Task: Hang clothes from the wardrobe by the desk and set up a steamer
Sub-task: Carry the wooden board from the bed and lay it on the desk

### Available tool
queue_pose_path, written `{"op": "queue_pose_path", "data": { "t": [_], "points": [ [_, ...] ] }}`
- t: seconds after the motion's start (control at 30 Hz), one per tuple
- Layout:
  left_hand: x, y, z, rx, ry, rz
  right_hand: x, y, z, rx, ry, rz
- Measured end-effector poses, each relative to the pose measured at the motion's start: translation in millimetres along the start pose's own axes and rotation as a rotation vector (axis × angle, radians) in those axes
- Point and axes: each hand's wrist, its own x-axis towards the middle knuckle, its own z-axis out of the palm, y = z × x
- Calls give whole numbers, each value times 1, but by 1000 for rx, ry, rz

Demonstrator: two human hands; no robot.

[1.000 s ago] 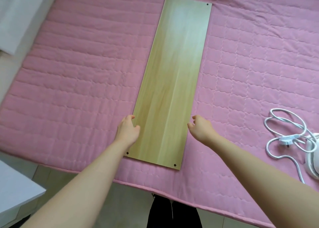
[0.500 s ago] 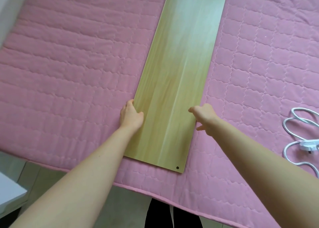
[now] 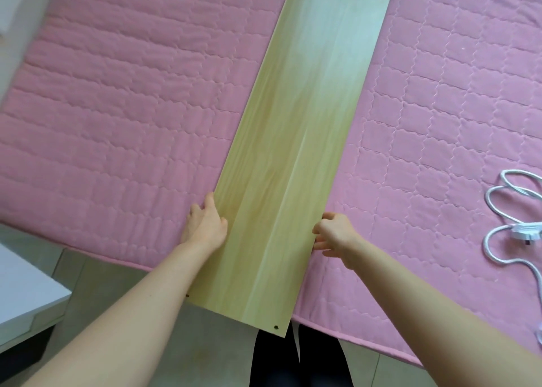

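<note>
we grip one long pale wooden board (image 3: 293,152) by both long edges, low in the frame, likely to keep it level on the pink quilted bedspread (image 3: 117,108) while its near end overhangs the bed. the left hand (image 3: 205,225) curls its fingers round the left edge, thumb on top, and the right hand (image 3: 334,234) pinches the right edge. at the right of the frame lies one coiled white power cord (image 3: 495,208) with one plug (image 3: 526,234), probably the steamer's; its body we cannot make out.
</note>
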Motion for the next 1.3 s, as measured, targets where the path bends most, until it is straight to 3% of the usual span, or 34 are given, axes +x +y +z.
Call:
{"op": "queue_pose_path", "data": {
  "t": [0.13,0.27,0.63,0.77,1.03,1.3],
  "points": [
    [-11,-26,5,76,-102,5,-8,24,10,21,-86,80],
    [-10,-15,-8,209,-93,45,-11,21,4,-23,-143,97],
    [77,83,-64,-92,40,185,40,-76,-63,100,104,-136],
    [82,100,-67,-178,50,190,51,-94,-68,131,93,-135],
    [79,80,-59,-263,61,172,40,-98,-49,90,64,-67],
    [59,13,-45,-343,95,17,6,-51,12,71,4,43]
  ]
}}
